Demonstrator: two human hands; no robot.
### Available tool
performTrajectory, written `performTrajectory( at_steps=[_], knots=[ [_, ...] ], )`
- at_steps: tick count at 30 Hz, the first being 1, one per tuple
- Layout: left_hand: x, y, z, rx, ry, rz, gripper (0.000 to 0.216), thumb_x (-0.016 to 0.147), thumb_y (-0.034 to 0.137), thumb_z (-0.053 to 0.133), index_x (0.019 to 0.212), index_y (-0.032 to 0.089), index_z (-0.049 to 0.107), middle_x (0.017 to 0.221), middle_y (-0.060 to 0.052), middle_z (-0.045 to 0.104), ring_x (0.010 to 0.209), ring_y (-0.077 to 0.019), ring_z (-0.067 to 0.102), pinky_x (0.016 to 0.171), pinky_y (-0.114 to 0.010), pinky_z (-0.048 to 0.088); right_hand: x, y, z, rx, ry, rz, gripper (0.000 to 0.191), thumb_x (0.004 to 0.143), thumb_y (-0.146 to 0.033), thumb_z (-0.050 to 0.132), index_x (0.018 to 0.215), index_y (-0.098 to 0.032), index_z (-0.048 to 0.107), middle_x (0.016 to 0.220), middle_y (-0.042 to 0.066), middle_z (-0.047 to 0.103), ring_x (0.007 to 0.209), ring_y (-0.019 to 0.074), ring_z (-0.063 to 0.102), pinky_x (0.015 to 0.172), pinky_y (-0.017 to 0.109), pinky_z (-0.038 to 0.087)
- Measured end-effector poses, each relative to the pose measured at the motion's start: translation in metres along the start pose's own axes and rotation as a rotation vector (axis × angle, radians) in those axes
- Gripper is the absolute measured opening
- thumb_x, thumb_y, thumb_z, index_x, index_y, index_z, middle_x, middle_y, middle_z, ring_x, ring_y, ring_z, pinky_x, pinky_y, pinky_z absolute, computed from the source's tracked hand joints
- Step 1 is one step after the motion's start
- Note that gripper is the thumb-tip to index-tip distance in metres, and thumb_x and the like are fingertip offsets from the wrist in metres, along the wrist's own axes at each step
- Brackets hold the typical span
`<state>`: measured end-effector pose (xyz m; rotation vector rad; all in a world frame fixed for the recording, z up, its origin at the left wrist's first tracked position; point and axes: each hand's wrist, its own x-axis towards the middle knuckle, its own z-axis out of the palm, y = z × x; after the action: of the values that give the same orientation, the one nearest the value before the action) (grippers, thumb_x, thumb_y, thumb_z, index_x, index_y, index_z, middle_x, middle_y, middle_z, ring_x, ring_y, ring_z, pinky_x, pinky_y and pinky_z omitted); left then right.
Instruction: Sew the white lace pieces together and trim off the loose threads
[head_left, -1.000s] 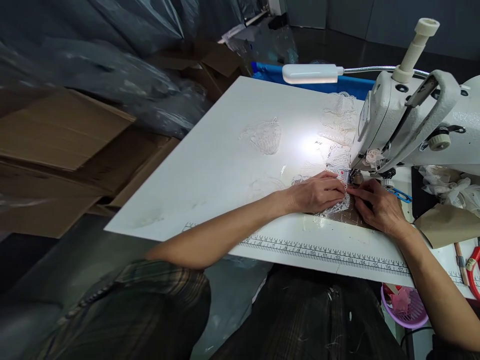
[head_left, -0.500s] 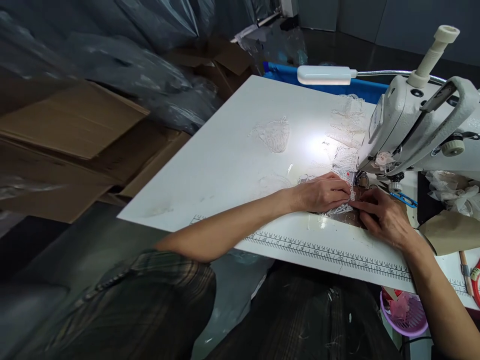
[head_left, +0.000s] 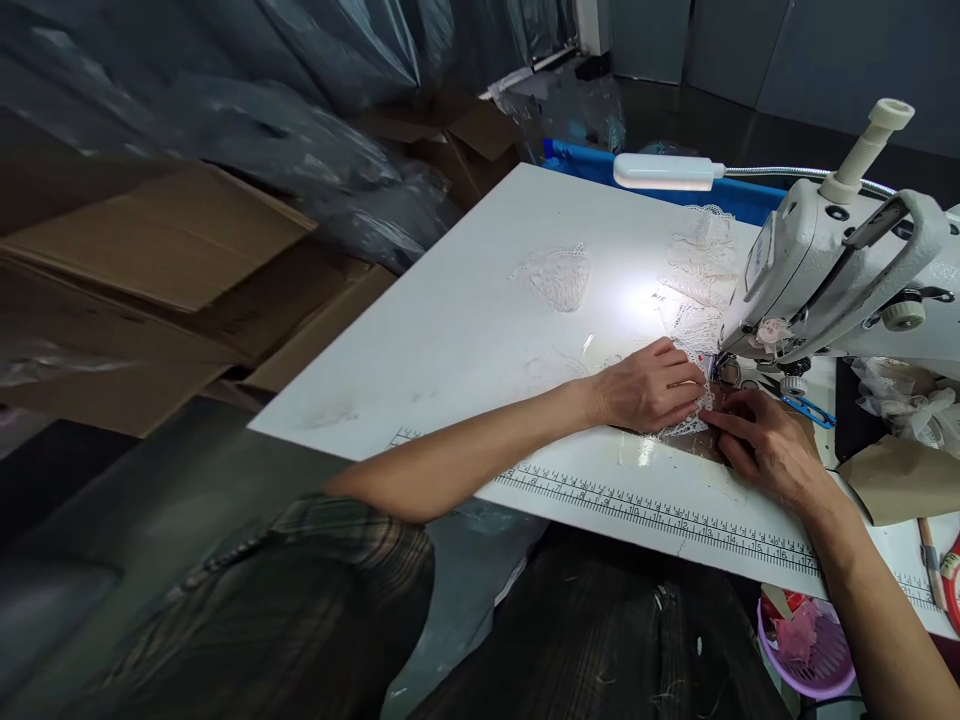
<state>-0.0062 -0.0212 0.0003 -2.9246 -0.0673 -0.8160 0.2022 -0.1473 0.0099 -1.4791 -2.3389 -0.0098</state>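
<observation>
A piece of white lace [head_left: 686, 425] lies on the metal bed beneath the needle area of a white sewing machine [head_left: 802, 260]. My left hand [head_left: 651, 388] is on the lace left of the presser foot, its fingers bent and closed on the fabric. From the right, my right hand [head_left: 765, 440] reaches in, thumb and index finger together at the lace's right edge. The fingertips of both hands nearly meet there. How much lace lies under the presser foot is hidden by my hands and the machine head.
A lace piece [head_left: 559, 277] lies on the white table [head_left: 420, 330], with more lace [head_left: 703, 255] behind the needle. A lamp [head_left: 667, 172] lights it. Blue thread snips [head_left: 811, 410] lie right of the needle. A purple basket [head_left: 825, 660] sits below the edge; cardboard boxes [head_left: 135, 240] stand left.
The view has shifted slightly, so the machine and table appear lower. My left hand's knuckles are a little more raised and bent over the lace. My right hand stays at the lace's edge.
</observation>
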Motion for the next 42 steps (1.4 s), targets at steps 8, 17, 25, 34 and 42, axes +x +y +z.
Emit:
performTrajectory(
  at_steps=[8,17,25,34,42],
  knots=[
    [0.000,0.001,0.005,0.017,-0.148,-0.032,0.031,0.101,0.029,0.043,0.104,0.015,0.070,0.112,-0.011,0.073,0.088,-0.0208,0.061,0.080,-0.036,0.041,0.000,0.000,0.001,-0.043,0.049,-0.034,0.034,0.090,-0.018,0.052,0.108,-0.028,0.078,0.100,0.009,0.067,0.085,0.0184,0.062,0.068,0.029,0.053],
    [0.006,0.014,-0.008,0.036,-0.251,-0.163,0.031,0.102,0.027,0.041,0.109,0.018,0.070,0.117,-0.009,0.071,0.095,-0.0223,0.061,0.088,-0.040,0.038,0.000,-0.001,0.003,-0.061,0.010,-0.040,0.034,0.092,-0.020,0.052,0.116,-0.026,0.075,0.101,0.011,0.065,0.088,0.0208,0.061,0.070,0.033,0.056],
    [0.011,-0.006,-0.012,-0.088,-0.361,-0.151,0.033,0.104,0.027,0.038,0.118,0.019,0.067,0.135,-0.008,0.065,0.112,-0.0223,0.062,0.087,-0.036,0.040,0.006,-0.008,0.004,-0.137,-0.023,0.017,0.039,0.090,-0.018,0.048,0.120,-0.023,0.072,0.102,0.011,0.065,0.086,0.0213,0.060,0.067,0.031,0.052],
    [0.007,-0.009,-0.001,-0.097,-0.195,-0.175,0.029,0.100,0.024,0.045,0.110,0.022,0.072,0.122,-0.005,0.073,0.098,-0.0226,0.061,0.092,-0.043,0.037,0.007,-0.013,0.006,-0.103,-0.021,0.116,0.040,0.089,-0.016,0.048,0.119,-0.026,0.073,0.102,0.010,0.064,0.086,0.0209,0.060,0.069,0.031,0.053],
    [0.005,-0.004,0.005,-0.100,-0.152,-0.184,0.029,0.101,0.027,0.045,0.111,0.019,0.071,0.128,-0.007,0.070,0.099,-0.0228,0.061,0.089,-0.042,0.042,0.002,-0.009,0.008,-0.011,0.005,0.135,0.038,0.093,-0.019,0.048,0.120,-0.024,0.073,0.104,0.011,0.061,0.083,0.0202,0.062,0.070,0.034,0.056]
  ],
)
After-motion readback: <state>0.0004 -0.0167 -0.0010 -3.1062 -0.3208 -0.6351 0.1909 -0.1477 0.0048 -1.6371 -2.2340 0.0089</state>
